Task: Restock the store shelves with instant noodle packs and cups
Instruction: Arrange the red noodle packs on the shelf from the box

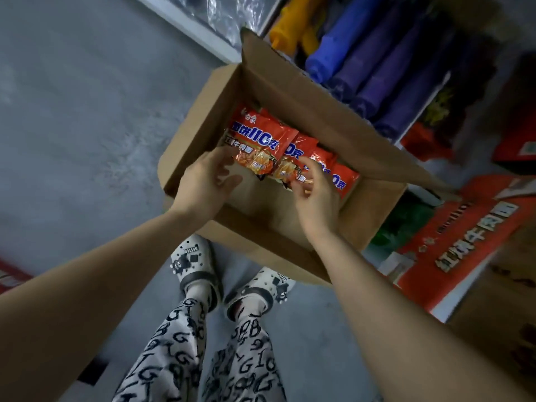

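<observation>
Your left hand (207,182), loosely spread, sits beside the front pack (261,137) in the box (200,117). Your right hand (317,192) pinches the next pack (304,144). A raised flap (290,91) stands before blue rolls (377,68); a red carton (464,242) lies right.

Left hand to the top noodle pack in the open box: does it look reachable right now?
Probably yes. The cardboard box has its flaps standing open, and the left hand is inside it, fingers spread right beside the lower edge of the top noodle pack, with nothing between them.

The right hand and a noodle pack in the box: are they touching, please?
Touching. The head view shows the right hand pinching the lower edge of a noodle pack.
</observation>
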